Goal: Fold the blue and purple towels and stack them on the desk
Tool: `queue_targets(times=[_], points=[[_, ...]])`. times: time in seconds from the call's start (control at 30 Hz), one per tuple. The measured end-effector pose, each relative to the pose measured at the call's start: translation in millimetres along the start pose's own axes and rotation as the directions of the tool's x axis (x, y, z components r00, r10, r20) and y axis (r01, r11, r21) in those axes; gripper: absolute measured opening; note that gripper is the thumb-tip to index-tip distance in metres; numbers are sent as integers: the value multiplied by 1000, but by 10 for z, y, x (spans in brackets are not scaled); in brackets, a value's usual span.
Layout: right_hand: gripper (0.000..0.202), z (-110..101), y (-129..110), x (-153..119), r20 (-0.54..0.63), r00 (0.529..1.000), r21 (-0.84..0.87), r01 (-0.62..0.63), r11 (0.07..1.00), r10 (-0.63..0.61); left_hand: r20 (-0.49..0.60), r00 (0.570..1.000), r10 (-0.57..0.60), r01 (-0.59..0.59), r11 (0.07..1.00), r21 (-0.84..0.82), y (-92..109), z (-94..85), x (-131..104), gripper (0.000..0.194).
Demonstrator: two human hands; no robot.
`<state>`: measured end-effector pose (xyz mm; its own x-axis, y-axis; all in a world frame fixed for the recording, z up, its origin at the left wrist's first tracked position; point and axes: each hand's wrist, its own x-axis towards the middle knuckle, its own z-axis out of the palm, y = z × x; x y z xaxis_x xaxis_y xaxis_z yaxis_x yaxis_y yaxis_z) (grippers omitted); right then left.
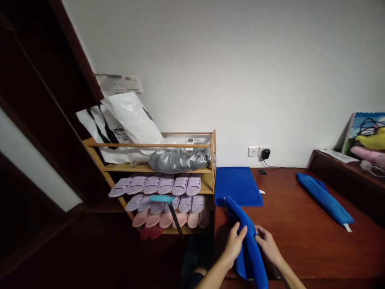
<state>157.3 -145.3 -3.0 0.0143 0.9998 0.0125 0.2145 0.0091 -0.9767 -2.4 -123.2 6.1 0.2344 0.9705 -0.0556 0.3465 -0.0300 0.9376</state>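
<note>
A blue cloth [252, 253] hangs bunched lengthwise between my hands, over the front left part of the reddish-brown wooden table [288, 224]. My left hand [235, 245] grips its left side, with the thumb on top. On its right side my right hand [268, 245] pinches the fabric. The cloth's lower end runs past the table's front edge. Just behind it, a flat blue cloth [239, 184] with a white tag lies spread on the table. Another blue cloth [325, 198], folded long and narrow, lies at the right with its white tag toward me.
On the left stands a wooden shoe rack [156, 169] with several slippers [166, 184] and white bags [132, 120]. A turquoise-topped pole [162, 198] leans before it. A black plug [265, 154] sits in the wall socket. A raised ledge [345, 164] at right holds a yellow object [371, 140].
</note>
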Motion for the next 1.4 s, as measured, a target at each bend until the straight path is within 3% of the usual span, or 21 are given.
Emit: queue_targets(times=[0.1, 0.2, 0.33, 0.43, 0.57, 0.63, 0.7, 0.77, 0.83, 0.93, 1.0, 1.1, 1.3, 1.4], points=[[48, 60, 17, 30, -114, 992, -51, -63, 997, 57, -66, 996, 67, -61, 994, 95, -85, -17, 63, 52], [55, 251, 72, 69, -229, 971, -126, -95, 987, 65, -82, 990, 113, -97, 979, 180, -197, -2, 72, 41], [61, 412, 102, 96, -242, 970, -335, -86, 938, 3, -66, 988, 139, -117, 957, 264, -302, -28, 69, 44], [52, 255, 117, 95, -231, 973, -442, -93, 892, -13, -37, 990, 134, -118, 951, 286, -330, -143, 89, 42], [41, -87, 136, 14, -268, 963, -493, -135, 860, -2, -100, 987, 129, -91, 943, 321, -345, -271, 38, 42], [45, -148, 100, -58, -303, 953, -526, -160, 835, -8, -122, 983, 138, -90, 937, 339, -339, -269, -34, 47], [53, -91, 21, -131, -330, 939, -606, -128, 785, -101, -149, 974, 168, -95, 910, 404, -307, -235, -110, 53], [57, 64, -74, -191, -276, 929, -712, -25, 702, -247, -193, 957, 218, -94, 859, 504, -251, -200, -160, 53], [55, 268, -139, -237, -132, 937, -788, 99, 607, -323, -214, 935, 283, -121, 823, 555, -196, -185, -172, 49], [52, 533, -136, -282, 40, 973, -838, 156, 523, -226, -195, 918, 344, -224, 858, 462, -185, -219, -135, 47], [52, 596, -96, -299, 49, 985, -867, 124, 482, -165, -192, 916, 352, -253, 879, 405, -235, -284, -105, 47], [44, 424, -48, -308, -2, 989, -891, 65, 449, -146, -203, 913, 354, -256, 884, 392, -338, -440, -96, 42], [38, -577, 45, -320, -118, 993, -875, -94, 476, -21, -197, 903, 382, -278, 868, 412, -412, -747, -217, 35], [42, -808, 47, -349, -235, 972, -852, -218, 476, 24, -208, 905, 370, -245, 856, 454, -338, -722, -311, 42]])
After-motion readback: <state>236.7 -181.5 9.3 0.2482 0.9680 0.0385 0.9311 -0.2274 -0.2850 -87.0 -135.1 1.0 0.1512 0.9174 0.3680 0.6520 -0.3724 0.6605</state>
